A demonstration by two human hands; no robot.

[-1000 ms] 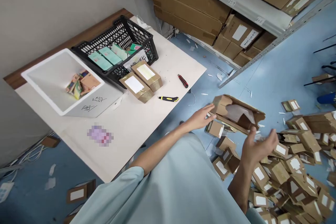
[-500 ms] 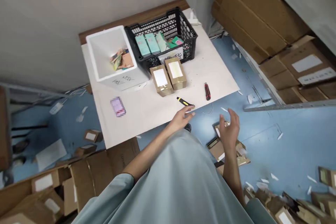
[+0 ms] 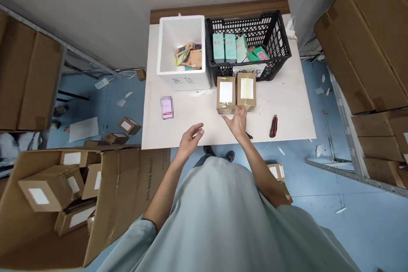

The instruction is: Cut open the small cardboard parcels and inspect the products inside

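My right hand (image 3: 237,122) reaches to the front of two small brown taped boxes, thumb spread from the fingers. Its fingertips overlap the lower front of the right box (image 3: 247,89); I cannot tell whether they touch it. The left box (image 3: 226,93) stands right beside it, and both carry white labels on top. Over the table's front edge, my left hand (image 3: 190,139) is empty, with thumb and fingers apart. A black knife-like tool (image 3: 249,136) lies mostly hidden behind my right wrist. Farther right is a red and black utility knife (image 3: 273,126).
On the white tabletop (image 3: 191,114) stand a white foam box (image 3: 183,80) with packets and a black crate (image 3: 280,59) with green boxes. A blurred phone-like thing (image 3: 166,107) lies left. A large open carton (image 3: 121,195) with parcels is at lower left; shelving is at right.
My view has swung left to face the table. The right hand has moved from beside the table up to the two boxes. My left hand has moved left, away from the yellow and black tool.
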